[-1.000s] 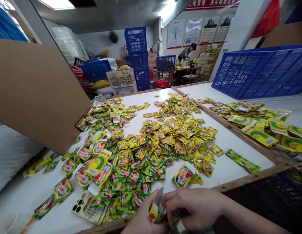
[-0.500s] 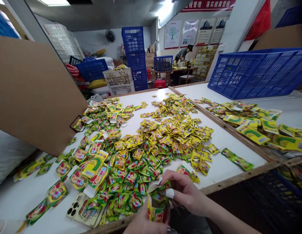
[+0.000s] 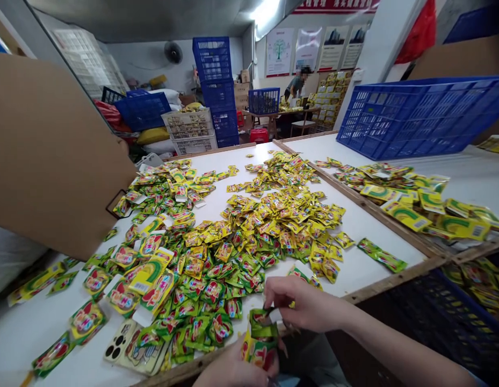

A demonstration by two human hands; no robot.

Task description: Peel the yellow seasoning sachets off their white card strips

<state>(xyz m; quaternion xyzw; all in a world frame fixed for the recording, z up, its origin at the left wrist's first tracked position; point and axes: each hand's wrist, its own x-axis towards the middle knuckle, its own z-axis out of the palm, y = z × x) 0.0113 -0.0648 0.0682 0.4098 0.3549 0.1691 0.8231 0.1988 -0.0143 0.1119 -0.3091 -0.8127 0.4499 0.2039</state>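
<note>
Near the table's front edge, my left hand is wrapped round a small yellow, green and red carton. A green candy sachet stands up out of the carton's top. The bent fingers of my right hand pinch the sachet's upper right side; some fingertips are hidden. Just beyond both hands lies a heap of green sachets, which runs into a heap of yellow sachets. Several filled-looking cartons lie to the left, by a phone.
A brown cardboard box leans over the table's left side. On the right, a blue crate stands behind more sachets and cartons, past a wooden strip. A person bends over a table at the back.
My right hand has lowered slightly, and the sachet now shows flat and upright at the carton's top. The white flaps seen there before are mostly out of sight. The view has shifted slightly.
</note>
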